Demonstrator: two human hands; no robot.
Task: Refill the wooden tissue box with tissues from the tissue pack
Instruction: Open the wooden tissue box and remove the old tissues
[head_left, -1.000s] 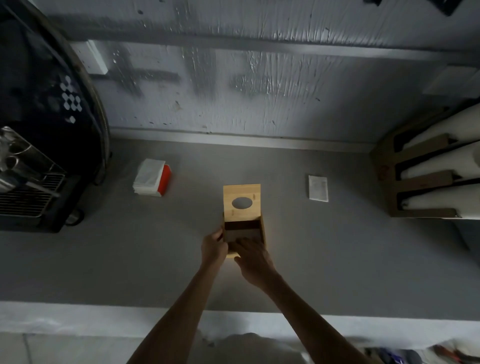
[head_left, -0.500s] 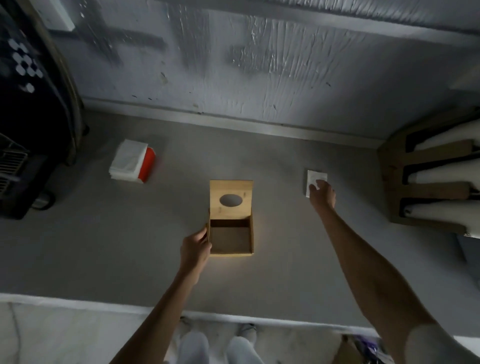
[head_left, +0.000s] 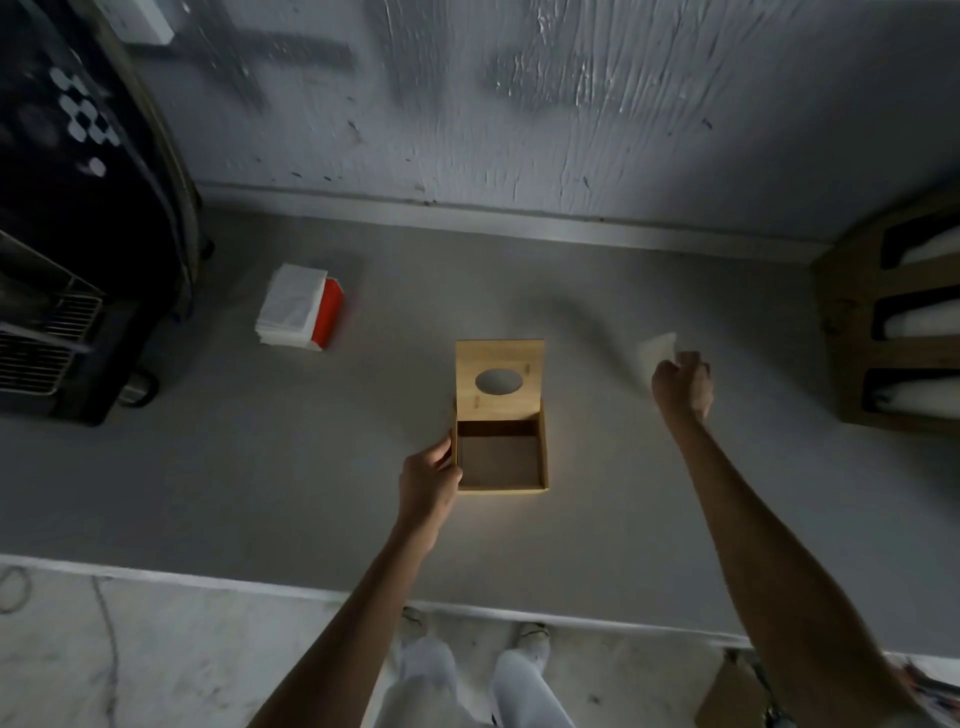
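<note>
The wooden tissue box (head_left: 542, 457) stands open in the middle of the grey counter, its inside dark and bare. Its lid (head_left: 500, 376), with an oval hole, is tipped up and back. My left hand (head_left: 429, 480) rests against the box's left wall. To the right, my right hand (head_left: 679, 385) is lifted off the counter and closed on a small white folded tissue (head_left: 655, 351), which is blurred. The tissue pack (head_left: 300, 305), white with a red end, lies on the counter at the back left, apart from both hands.
A dark coffee machine (head_left: 62, 234) with a metal grate fills the left side. A wooden rack (head_left: 857, 332) holding white rolls stands at the right. The grey wall (head_left: 519, 114) runs behind. The counter's front edge (head_left: 260, 584) is near my legs.
My right hand left the box, reached right to the white tissue on the counter and has now lifted it. My left hand stayed at the box's left side.
</note>
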